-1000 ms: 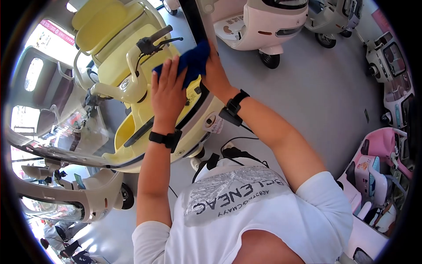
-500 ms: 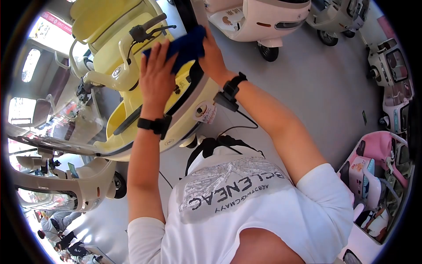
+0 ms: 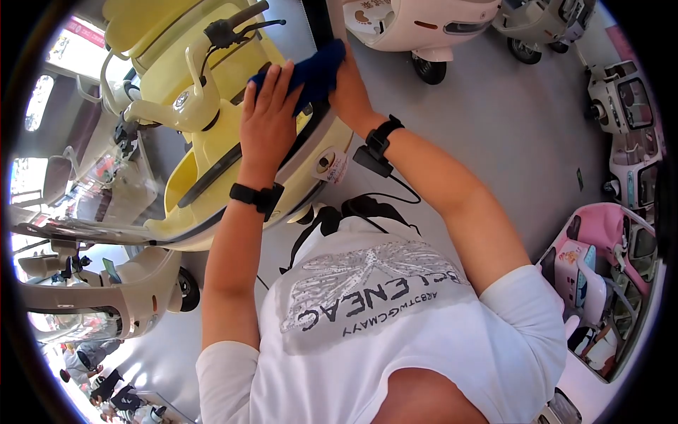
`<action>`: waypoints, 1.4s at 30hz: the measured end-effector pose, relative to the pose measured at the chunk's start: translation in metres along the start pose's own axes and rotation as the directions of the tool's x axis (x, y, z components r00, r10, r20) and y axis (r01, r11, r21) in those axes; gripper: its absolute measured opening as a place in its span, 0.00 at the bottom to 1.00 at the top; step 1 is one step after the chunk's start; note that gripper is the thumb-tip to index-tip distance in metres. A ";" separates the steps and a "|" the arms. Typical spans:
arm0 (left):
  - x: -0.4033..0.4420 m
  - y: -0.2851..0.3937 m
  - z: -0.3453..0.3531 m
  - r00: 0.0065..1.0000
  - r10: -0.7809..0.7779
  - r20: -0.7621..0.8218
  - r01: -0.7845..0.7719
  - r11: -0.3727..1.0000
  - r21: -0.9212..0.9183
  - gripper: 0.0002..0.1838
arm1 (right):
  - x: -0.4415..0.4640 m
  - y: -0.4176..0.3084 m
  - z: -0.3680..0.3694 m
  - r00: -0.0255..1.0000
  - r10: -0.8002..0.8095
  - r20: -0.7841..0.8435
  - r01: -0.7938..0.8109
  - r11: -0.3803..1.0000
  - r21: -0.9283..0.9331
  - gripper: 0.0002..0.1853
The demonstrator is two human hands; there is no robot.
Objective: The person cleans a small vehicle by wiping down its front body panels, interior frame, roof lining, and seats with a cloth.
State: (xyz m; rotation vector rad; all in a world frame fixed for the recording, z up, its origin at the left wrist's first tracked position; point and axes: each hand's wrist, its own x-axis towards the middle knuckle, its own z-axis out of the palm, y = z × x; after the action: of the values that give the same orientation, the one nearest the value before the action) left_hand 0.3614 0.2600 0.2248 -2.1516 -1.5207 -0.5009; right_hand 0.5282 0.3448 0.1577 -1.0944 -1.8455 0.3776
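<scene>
A dark blue cloth [image 3: 319, 73] stretches between my two hands against the dark front pillar of a yellow vehicle [image 3: 219, 116]. My left hand [image 3: 271, 127] is on its left end, long fingers laid over the fabric and thumb side toward the pillar. At the other end, my right hand [image 3: 351, 92] grips the cloth, its fingertips partly hidden behind the fabric. Left of my hands is the vehicle's handlebar [image 3: 229, 27] with a brake lever. A round sticker [image 3: 329, 164] marks the body below the pillar.
A pale pink vehicle [image 3: 424, 28] stands ahead on the right. Farther right is a pink vehicle [image 3: 604, 233] with a seat. A beige vehicle [image 3: 134, 290] stands at left. A black cable hangs from my right wristband [image 3: 376, 147]. Seated people are at the lower left.
Both hands and the cloth have shifted slightly to the right in view along the pillar. The yellow vehicle sits a little farther left and higher as the view moved.
</scene>
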 end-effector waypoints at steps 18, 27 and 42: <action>0.104 0.011 -0.016 0.968 -0.181 -0.175 0.197 0.978 0.075 0.30 | 0.110 0.022 -0.043 0.967 -0.242 0.079 0.215 0.943 0.253 0.38; 0.040 0.056 0.031 0.894 -0.441 0.085 0.415 0.883 0.219 0.29 | 0.060 0.043 -0.027 0.996 -0.040 0.085 0.010 0.946 0.325 0.47; 0.034 0.081 0.047 0.898 -0.419 0.133 0.417 0.908 0.047 0.28 | 0.018 0.055 -0.018 0.925 0.274 0.263 -0.360 0.851 0.382 0.41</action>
State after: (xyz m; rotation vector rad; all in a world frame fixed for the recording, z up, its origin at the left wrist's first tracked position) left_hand 0.4502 0.2895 0.1920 -1.8761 -2.0761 -0.4781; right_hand 0.5685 0.3868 0.1418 -1.0795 -1.6337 1.0711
